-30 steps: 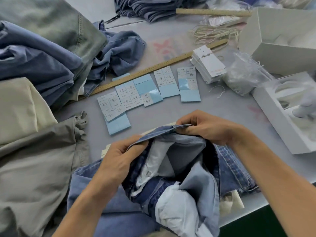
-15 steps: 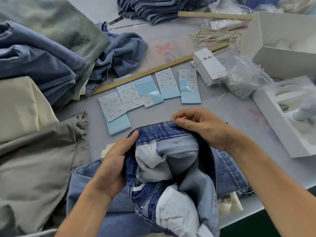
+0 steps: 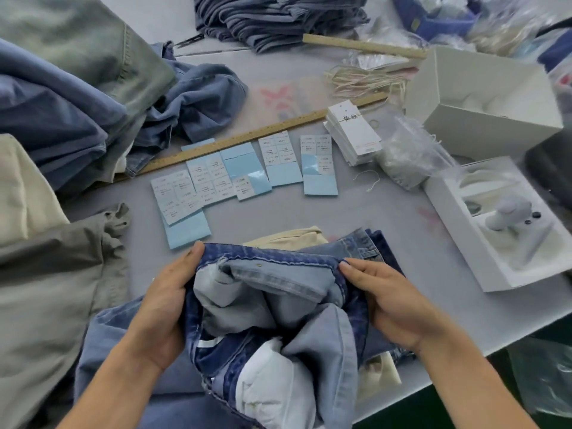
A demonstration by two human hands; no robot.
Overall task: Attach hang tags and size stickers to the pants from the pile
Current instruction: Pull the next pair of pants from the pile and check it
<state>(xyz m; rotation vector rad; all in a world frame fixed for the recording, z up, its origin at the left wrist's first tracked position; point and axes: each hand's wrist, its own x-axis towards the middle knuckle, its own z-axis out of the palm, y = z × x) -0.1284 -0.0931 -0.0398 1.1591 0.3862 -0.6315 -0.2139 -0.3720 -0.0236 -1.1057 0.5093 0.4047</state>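
Note:
A pair of blue jeans point(image 3: 272, 292) lies in front of me with the waistband spread wide, showing the pale lining and white pocket bags. My left hand point(image 3: 164, 308) grips the waistband's left side. My right hand point(image 3: 387, 298) grips its right side, thumb on the inside. Beyond the jeans, blue sheets of size stickers point(image 3: 238, 174) lie in a row on the grey table. A stack of white hang tags point(image 3: 353, 131) sits to their right. A bundle of pale tag strings point(image 3: 365, 82) lies farther back.
A pile of blue, green, cream and grey pants point(image 3: 62, 125) fills the left. Folded jeans point(image 3: 278, 20) sit at the back. A wooden ruler point(image 3: 247, 137) crosses the table. White boxes point(image 3: 483, 97) and a tray with a white tool point(image 3: 507, 215) stand right. The table edge point(image 3: 464, 360) runs near right.
My hands have moved apart along the waistband, stretching it wider. The right hand slid from the top of the band to its right side. The view shifted slightly.

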